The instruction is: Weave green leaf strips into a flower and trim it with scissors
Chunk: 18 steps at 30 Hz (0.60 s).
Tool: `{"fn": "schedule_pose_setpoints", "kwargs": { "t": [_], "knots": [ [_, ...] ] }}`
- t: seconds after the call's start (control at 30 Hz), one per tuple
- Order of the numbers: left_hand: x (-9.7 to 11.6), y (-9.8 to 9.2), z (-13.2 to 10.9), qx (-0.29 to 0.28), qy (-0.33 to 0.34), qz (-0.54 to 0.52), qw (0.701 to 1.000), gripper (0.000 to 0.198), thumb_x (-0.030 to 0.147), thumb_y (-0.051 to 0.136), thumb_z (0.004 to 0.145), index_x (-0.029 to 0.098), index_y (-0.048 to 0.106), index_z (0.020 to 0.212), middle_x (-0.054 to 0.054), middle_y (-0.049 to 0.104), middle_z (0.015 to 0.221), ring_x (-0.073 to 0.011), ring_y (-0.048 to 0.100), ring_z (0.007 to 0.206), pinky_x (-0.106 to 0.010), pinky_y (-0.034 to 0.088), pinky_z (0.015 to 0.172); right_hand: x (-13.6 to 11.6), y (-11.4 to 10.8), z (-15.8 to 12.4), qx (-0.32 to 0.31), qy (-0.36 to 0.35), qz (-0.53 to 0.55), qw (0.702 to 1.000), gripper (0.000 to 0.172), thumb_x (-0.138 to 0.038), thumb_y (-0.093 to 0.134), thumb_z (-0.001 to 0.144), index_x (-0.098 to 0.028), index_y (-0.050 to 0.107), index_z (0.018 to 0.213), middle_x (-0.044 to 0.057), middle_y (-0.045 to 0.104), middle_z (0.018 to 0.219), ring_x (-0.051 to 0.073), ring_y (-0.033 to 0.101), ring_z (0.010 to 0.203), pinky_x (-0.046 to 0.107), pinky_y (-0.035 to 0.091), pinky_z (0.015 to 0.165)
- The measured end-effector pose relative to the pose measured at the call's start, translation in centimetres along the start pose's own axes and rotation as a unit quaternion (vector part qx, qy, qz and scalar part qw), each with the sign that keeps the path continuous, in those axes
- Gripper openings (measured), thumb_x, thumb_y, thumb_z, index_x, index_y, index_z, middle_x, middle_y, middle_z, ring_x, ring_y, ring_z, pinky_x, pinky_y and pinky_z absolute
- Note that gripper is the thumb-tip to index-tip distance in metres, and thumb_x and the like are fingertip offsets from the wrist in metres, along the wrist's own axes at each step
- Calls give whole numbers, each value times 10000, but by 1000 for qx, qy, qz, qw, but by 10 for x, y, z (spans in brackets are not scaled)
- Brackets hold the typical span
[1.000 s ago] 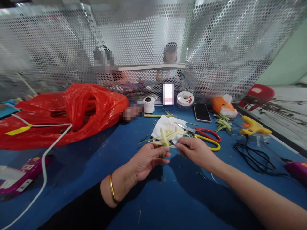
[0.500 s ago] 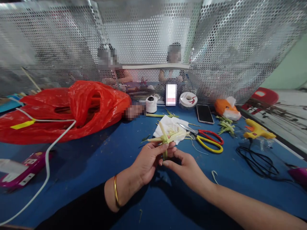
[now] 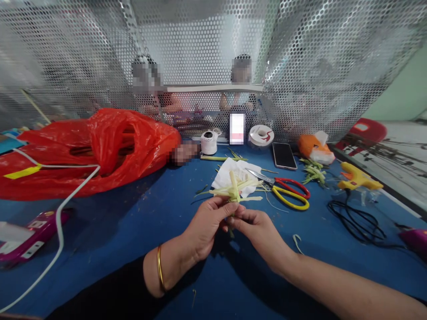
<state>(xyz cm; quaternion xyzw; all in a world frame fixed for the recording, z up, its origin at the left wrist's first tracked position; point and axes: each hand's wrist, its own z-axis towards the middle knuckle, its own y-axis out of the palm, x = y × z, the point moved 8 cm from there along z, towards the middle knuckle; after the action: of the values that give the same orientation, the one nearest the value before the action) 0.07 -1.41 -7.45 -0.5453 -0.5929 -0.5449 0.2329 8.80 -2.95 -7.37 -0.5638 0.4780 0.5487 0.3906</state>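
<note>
Over the blue table I hold a knot of folded pale green leaf strips, its ends sticking out upward, left and right. My left hand, with a gold bangle at the wrist, pinches the crossing between thumb and fingers. Close against it, my right hand pinches the strips just below the crossing, where a short end hangs down; the fingertips partly hide it. Just beyond lies a white tissue with more pale strips on it. Scissors with one red and one yellow handle rest to its right, blades partly apart.
A red plastic bag fills the left, with a white cable before it. At the back stand a thread spool, a ribbon roll and a lit phone. A dark phone and yellow glue gun lie right.
The strips have turned in my fingers: one end now points right and the upright one is more foreshortened. My right thumb and fingers have shifted slightly up toward the crossing. The view has shifted slightly.
</note>
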Motion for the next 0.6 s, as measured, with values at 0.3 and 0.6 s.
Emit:
{"fn": "schedule_pose_setpoints", "kwargs": {
  "t": [0.3, 0.6],
  "knots": [
    [4, -5, 6, 21, 29, 46, 998, 220, 322, 720, 738, 105, 701, 770, -57, 683, 704, -75, 541, 520, -148, 304, 369, -3, 2, -3, -52, -69, -208, 974, 242, -303, 450, 905, -179, 611, 774, -13, 508, 679, 128, 443, 634, 248, 370, 606],
    [15, -13, 6, 72, 51, 37, 995, 142, 228, 671, 778, 116, 661, 867, -53, 700, 718, -153, 679, 653, -136, 352, 338, -13, 19, -20, -100, -122, -359, 920, 247, -200, 441, 891, -197, 412, 646, -14, 499, 669, 135, 460, 658, 267, 370, 636]
  ]
}}
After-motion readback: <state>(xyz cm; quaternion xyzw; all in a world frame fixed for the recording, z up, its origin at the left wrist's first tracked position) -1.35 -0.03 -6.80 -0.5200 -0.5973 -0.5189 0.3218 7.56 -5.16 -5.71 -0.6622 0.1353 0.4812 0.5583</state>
